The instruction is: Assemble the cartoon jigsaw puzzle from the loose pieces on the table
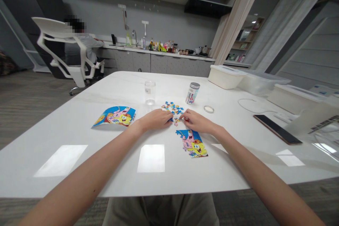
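Loose puzzle pieces (173,108) lie in a small pile on the white table (111,169). My left hand (158,118) rests at the pile's left side, fingers curled onto blue pieces; what they hold is too small to tell. On the right, my right hand (195,120) has its fingertips bent at the edge of the pile, near a reddish piece, and its grip is unclear. Just below it lies a partly joined puzzle (194,144) with a yellow and a pink figure. A curved picture sheet (115,116) with matching figures lies left of my left hand.
Behind the pile stand a clear jar (150,93) and a printed canister (192,93). A metal-rimmed lid (209,109) lies to the right, with a phone (277,129), cable and white bins (226,76) beyond. A person sits in a white chair (76,72) at back left.
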{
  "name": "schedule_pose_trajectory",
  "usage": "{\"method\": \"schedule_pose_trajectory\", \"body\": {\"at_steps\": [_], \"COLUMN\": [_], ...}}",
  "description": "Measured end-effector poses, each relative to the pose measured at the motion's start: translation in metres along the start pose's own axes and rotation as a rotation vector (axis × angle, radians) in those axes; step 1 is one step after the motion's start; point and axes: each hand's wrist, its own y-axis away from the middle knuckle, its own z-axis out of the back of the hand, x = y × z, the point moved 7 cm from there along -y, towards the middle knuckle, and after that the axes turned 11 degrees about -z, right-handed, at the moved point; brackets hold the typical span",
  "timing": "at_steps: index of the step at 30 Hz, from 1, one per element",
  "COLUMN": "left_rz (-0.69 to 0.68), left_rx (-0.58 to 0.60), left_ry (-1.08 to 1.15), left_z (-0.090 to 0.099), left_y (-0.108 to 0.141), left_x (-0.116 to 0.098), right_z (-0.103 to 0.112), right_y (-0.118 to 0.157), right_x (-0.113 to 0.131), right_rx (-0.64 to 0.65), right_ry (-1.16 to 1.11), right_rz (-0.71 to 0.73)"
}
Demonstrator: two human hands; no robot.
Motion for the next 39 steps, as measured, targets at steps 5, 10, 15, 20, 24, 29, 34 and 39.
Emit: {"method": "schedule_pose_trajectory", "body": {"at_steps": [5, 10, 15, 20, 24, 29, 34, 39], "left_rz": [-0.013, -0.001, -0.045, -0.052, -0.092, -0.108, -0.105, -0.096], "left_rx": [0.013, 0.008, -0.025, -0.023, -0.017, -0.046, -0.029, -0.051], "left_ry": [-0.006, 0.018, 0.031, -0.016, -0.07, -0.056, -0.064, -0.06], "left_z": [-0.004, -0.004, -0.003, -0.003, -0.003, 0.001, 0.001, -0.001], "left_y": [-0.001, -0.001, -0.001, 0.0, 0.0, -0.001, -0.002, -0.002], "left_x": [0.005, 0.007, 0.003, 0.001, -0.002, -0.003, -0.004, -0.004], "right_z": [0.002, 0.002, 0.0, 0.0, 0.0, -0.001, 0.001, 0.003], "right_y": [0.002, 0.001, -0.002, 0.0, -0.001, -0.003, -0.002, -0.002], "right_x": [0.001, 0.002, 0.002, 0.002, 0.0, -0.003, -0.004, -0.004], "right_rx": [0.039, 0.039, 0.025, 0.042, 0.011, -0.013, -0.027, -0.023], "right_ry": [0.017, -0.009, -0.044, -0.089, -0.095, -0.073, -0.056, -0.064], "right_rz": [-0.021, 0.004, 0.056, 0.045, 0.041, 0.03, 0.005, -0.007]}}
